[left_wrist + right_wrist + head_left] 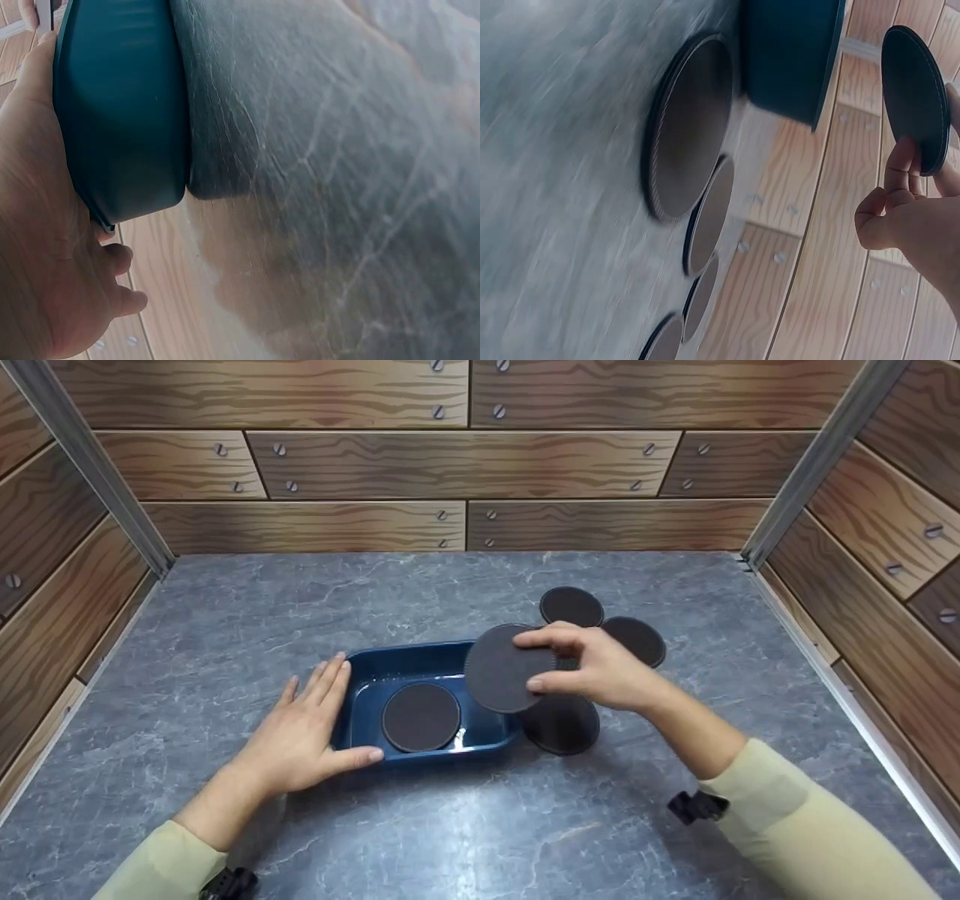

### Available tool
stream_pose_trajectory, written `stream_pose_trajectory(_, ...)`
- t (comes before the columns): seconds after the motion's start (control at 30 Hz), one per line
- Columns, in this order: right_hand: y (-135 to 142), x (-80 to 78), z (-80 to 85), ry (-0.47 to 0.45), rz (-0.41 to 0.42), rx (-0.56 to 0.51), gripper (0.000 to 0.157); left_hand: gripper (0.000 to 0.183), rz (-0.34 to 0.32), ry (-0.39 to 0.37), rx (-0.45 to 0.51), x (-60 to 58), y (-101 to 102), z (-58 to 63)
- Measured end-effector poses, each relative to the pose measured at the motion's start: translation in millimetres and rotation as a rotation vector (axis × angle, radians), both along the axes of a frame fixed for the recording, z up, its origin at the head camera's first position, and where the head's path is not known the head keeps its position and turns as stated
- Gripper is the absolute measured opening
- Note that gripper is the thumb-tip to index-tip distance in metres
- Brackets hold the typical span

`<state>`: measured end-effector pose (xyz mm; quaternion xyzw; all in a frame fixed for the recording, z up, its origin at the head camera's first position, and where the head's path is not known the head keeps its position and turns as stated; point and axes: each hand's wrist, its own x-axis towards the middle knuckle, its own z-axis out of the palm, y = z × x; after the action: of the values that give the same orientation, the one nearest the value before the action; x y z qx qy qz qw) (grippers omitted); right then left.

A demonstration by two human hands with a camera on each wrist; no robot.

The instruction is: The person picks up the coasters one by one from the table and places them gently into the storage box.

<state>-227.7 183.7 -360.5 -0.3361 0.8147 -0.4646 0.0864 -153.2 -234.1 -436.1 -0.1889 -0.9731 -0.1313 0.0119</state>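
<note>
A round black coaster (501,669) with stitching round its edge is pinched between the thumb and fingers of my right hand (600,666). It is held up over the right end of a blue rectangular dish (442,753). Inside the dish, a second coaster (421,718) lies flat. My left hand (304,731) rests against the dish's left end, fingers extended along that side and thumb at the near rim. The left wrist view has the dish's outer wall (124,105) beside the palm. In the right wrist view, the held coaster (915,97) is seen from below.
Several more coasters lie on the grey marbled table right of the dish: one near its right corner (562,725), one at the back (571,606), another farther right (634,642). Wood-patterned walls (465,465) enclose the back and sides.
</note>
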Motion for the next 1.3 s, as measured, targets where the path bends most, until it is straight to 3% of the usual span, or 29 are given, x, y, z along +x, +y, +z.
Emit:
stream_pose_trajectory(0.4, -50, -2.4, -10.7, -0.031, 0.067, -0.054, 0.053, 0.126, -0.007, 0.001, -0.001, -1.6, -1, 0.8)
stream_pose_trajectory(1.3, -109, -5.2, -38.6, -0.038, 0.058, 0.074, 0.053, 0.125, -0.006, -0.003, -0.001, 0.0, 0, 0.1)
